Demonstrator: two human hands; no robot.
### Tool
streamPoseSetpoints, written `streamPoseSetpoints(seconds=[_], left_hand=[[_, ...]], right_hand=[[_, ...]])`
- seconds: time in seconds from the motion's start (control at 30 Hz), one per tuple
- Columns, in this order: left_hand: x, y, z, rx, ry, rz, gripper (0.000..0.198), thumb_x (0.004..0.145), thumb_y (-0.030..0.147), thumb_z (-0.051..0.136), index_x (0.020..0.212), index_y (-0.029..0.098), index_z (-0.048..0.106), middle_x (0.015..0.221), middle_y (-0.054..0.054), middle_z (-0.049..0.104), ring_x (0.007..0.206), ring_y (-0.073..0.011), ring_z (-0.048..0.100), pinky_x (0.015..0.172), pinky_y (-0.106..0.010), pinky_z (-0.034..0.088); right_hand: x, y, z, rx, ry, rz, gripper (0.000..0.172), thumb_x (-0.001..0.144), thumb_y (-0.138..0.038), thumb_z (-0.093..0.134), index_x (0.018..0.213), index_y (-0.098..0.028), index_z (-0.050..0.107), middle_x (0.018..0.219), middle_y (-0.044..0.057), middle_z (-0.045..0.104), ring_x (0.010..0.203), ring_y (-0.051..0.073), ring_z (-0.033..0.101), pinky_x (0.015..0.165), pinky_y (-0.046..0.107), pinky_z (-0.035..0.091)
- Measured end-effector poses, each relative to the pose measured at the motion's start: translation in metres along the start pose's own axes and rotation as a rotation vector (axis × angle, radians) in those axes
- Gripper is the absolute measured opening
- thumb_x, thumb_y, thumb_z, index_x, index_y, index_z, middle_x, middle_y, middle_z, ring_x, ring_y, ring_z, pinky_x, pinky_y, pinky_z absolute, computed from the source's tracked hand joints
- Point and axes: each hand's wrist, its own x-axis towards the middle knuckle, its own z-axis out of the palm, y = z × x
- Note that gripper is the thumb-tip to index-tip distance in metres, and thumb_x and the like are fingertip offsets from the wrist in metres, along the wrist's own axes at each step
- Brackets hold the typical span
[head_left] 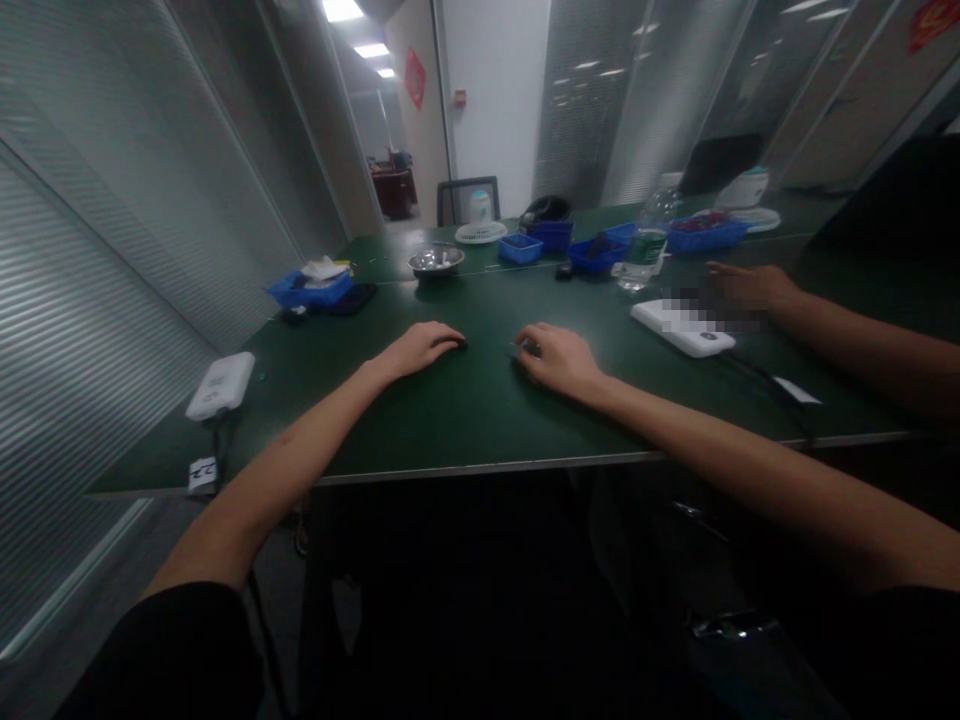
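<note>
My left hand (420, 348) rests low over the green table (450, 420), its fingers bent together and pointing right. A tiny dark spot shows at its fingertips; whether it is a held thing or shadow is unclear. Across a short gap, my right hand (556, 360) is curled with thumb and fingers pinched. Something thin and pale (513, 345) pokes out to the left of those fingers, too small to name. The two hands do not touch each other.
A metal bowl (436, 262) and blue trays (520, 248) stand farther back. Left are a blue bin (311, 290) and a white cabled device (221, 386). Right are a water bottle (651, 235), another white device (679, 328) and another person's hand (754, 288).
</note>
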Motion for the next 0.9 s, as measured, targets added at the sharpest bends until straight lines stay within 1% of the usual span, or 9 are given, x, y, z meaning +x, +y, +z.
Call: streamPoseSetpoints(seconds=[0.1, 0.23, 0.33, 0.4, 0.47, 0.57, 0.63, 0.73, 0.9], left_hand=[[-0.016, -0.038, -0.018, 0.105, 0.053, -0.128, 0.033, 0.103, 0.034, 0.057, 0.127, 0.021, 0.077, 0.127, -0.01, 0.074, 0.118, -0.0276, 0.067, 0.108, -0.044, 0.049], [-0.043, -0.083, -0.041, 0.205, 0.15, -0.392, 0.031, 0.098, 0.032, 0.062, 0.119, 0.021, 0.081, 0.124, -0.01, 0.076, 0.116, -0.0293, 0.067, 0.108, -0.043, 0.049], [-0.067, -0.108, -0.059, 0.275, 0.233, -0.611, 0.027, 0.093, 0.027, 0.066, 0.115, 0.021, 0.082, 0.122, -0.01, 0.076, 0.115, -0.0296, 0.066, 0.109, -0.041, 0.048], [-0.085, -0.12, -0.069, 0.32, 0.291, -0.732, 0.027, 0.092, 0.024, 0.068, 0.115, 0.019, 0.082, 0.123, -0.01, 0.076, 0.113, -0.0294, 0.067, 0.108, -0.04, 0.047], [-0.103, -0.127, -0.079, 0.358, 0.353, -0.841, 0.029, 0.09, 0.02, 0.07, 0.116, 0.016, 0.082, 0.12, -0.011, 0.076, 0.11, -0.0288, 0.067, 0.105, -0.038, 0.048], [-0.124, -0.131, -0.089, 0.4, 0.437, -0.994, 0.028, 0.09, 0.015, 0.071, 0.116, 0.013, 0.081, 0.101, -0.009, 0.078, 0.101, -0.0262, 0.067, 0.1, -0.034, 0.048], [-0.132, -0.13, -0.091, 0.419, 0.476, -1.051, 0.028, 0.09, 0.012, 0.07, 0.116, 0.009, 0.079, 0.091, -0.007, 0.077, 0.095, -0.0233, 0.065, 0.099, -0.032, 0.047], [-0.135, -0.128, -0.091, 0.435, 0.491, -1.054, 0.027, 0.09, 0.007, 0.069, 0.116, 0.005, 0.078, 0.091, -0.006, 0.075, 0.093, -0.02, 0.062, 0.101, -0.031, 0.045], [-0.134, -0.129, -0.087, 0.459, 0.479, -1.026, 0.031, 0.09, 0.001, 0.065, 0.119, 0.002, 0.077, 0.108, -0.01, 0.074, 0.102, -0.0208, 0.061, 0.103, -0.031, 0.043]], right_hand=[[0.001, 0.001, 0.001, -0.005, 0.005, -0.001, 0.026, 0.1, -0.036, 0.058, 0.12, -0.025, 0.071, 0.114, 0.008, 0.073, 0.09, 0.024, 0.066, 0.07, 0.032, 0.042], [0.0, 0.001, 0.0, 0.0, 0.001, -0.009, 0.026, 0.1, -0.036, 0.059, 0.119, -0.024, 0.071, 0.114, 0.008, 0.073, 0.09, 0.024, 0.066, 0.068, 0.031, 0.041], [-0.001, 0.0, -0.002, 0.01, -0.005, -0.016, 0.026, 0.1, -0.035, 0.058, 0.12, -0.023, 0.071, 0.114, 0.009, 0.073, 0.089, 0.024, 0.066, 0.068, 0.031, 0.041], [-0.001, 0.0, -0.002, 0.008, -0.004, -0.02, 0.026, 0.1, -0.035, 0.058, 0.12, -0.023, 0.071, 0.113, 0.009, 0.073, 0.089, 0.023, 0.066, 0.068, 0.031, 0.04], [-0.001, 0.0, -0.002, 0.006, -0.003, -0.022, 0.026, 0.1, -0.035, 0.059, 0.119, -0.023, 0.071, 0.112, 0.009, 0.073, 0.088, 0.023, 0.065, 0.068, 0.031, 0.041], [-0.002, -0.001, -0.002, 0.018, -0.002, -0.029, 0.024, 0.1, -0.034, 0.059, 0.118, -0.023, 0.072, 0.112, 0.009, 0.073, 0.089, 0.023, 0.065, 0.069, 0.031, 0.041], [-0.002, 0.0, -0.003, 0.025, 0.0, -0.033, 0.024, 0.1, -0.034, 0.059, 0.117, -0.023, 0.072, 0.112, 0.009, 0.073, 0.089, 0.023, 0.065, 0.069, 0.031, 0.041], [-0.002, 0.0, -0.002, 0.033, -0.004, -0.03, 0.024, 0.1, -0.035, 0.059, 0.117, -0.023, 0.071, 0.111, 0.009, 0.073, 0.089, 0.023, 0.065, 0.068, 0.031, 0.041], [-0.001, 0.002, -0.001, 0.025, -0.005, -0.025, 0.024, 0.1, -0.036, 0.06, 0.117, -0.024, 0.072, 0.111, 0.008, 0.073, 0.089, 0.023, 0.066, 0.067, 0.031, 0.04]])
